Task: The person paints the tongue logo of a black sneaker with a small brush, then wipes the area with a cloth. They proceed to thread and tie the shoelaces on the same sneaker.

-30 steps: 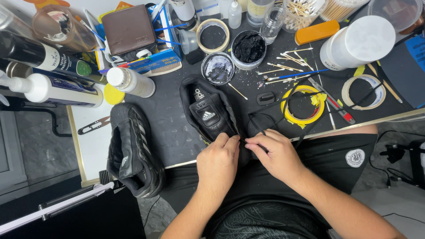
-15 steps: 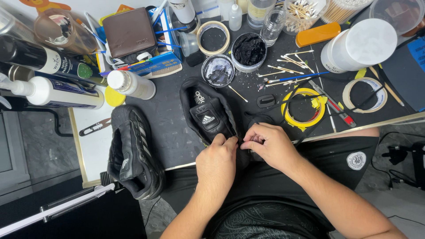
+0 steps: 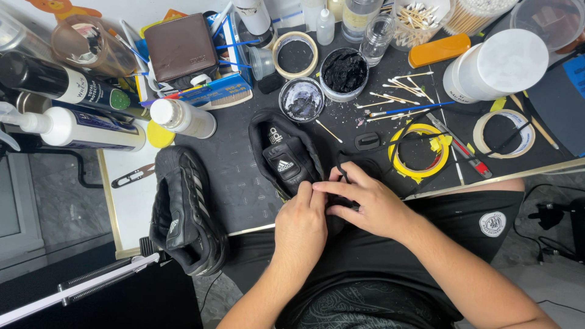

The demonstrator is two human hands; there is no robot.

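Observation:
A black sneaker (image 3: 281, 152) lies on the dark work mat (image 3: 237, 176) at the table's near edge, tongue up and toe toward me. My left hand (image 3: 301, 222) pinches its side near the lace holes. My right hand (image 3: 365, 201) grips the shoe's right side and pinches a black shoelace (image 3: 342, 173) between thumb and forefinger, right against my left fingertips. The lace trails away across the table to the right. A second black sneaker (image 3: 186, 210) lies on its side to the left, apart from both hands.
Behind the shoe stand open jars of black paste (image 3: 344, 70), a yellow tape roll (image 3: 420, 146), a white tape roll (image 3: 503, 133), a white tub (image 3: 496, 64), scattered cotton swabs (image 3: 396, 91), bottles (image 3: 183, 119) and a brown wallet (image 3: 181, 47). A clip (image 3: 368, 141) lies just past my right hand.
My right hand has moved left and in toward the shoe, closing on the lace beside my left fingertips. The shoe has hardly shifted.

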